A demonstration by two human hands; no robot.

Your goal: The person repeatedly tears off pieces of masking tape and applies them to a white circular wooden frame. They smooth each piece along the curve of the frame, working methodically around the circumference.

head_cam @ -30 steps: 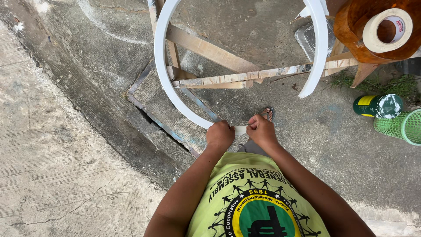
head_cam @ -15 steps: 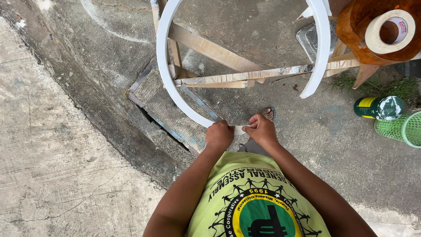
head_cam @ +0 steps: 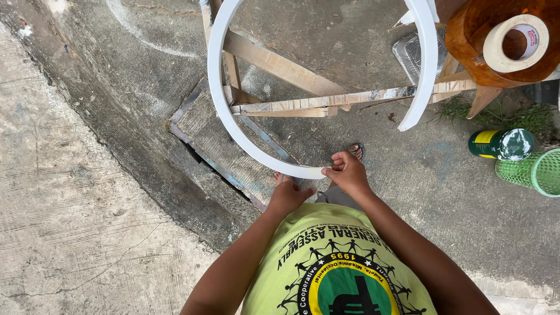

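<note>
A long white strip (head_cam: 224, 116) is bent into a wide open hoop in front of me, its far end (head_cam: 423, 64) curving down at the upper right. My right hand (head_cam: 345, 171) pinches the near end of the strip between fingers and thumb. My left hand (head_cam: 289, 195) sits just below the strip's lower curve, fingers curled, and whether it touches the strip is unclear. Both forearms reach out over my lime green printed shirt (head_cam: 335, 268).
A wooden frame of slats (head_cam: 303, 105) lies on the concrete under the hoop, beside a grated drain cover (head_cam: 219, 146). At the right stand a brown stool (head_cam: 484, 41) with a tape roll (head_cam: 516, 42), a green can (head_cam: 500, 144) and a green mesh basket (head_cam: 534, 172).
My left hand has slipped off the strip's end and dropped lower. My right hand still pinches the end. The view has shifted slightly.
</note>
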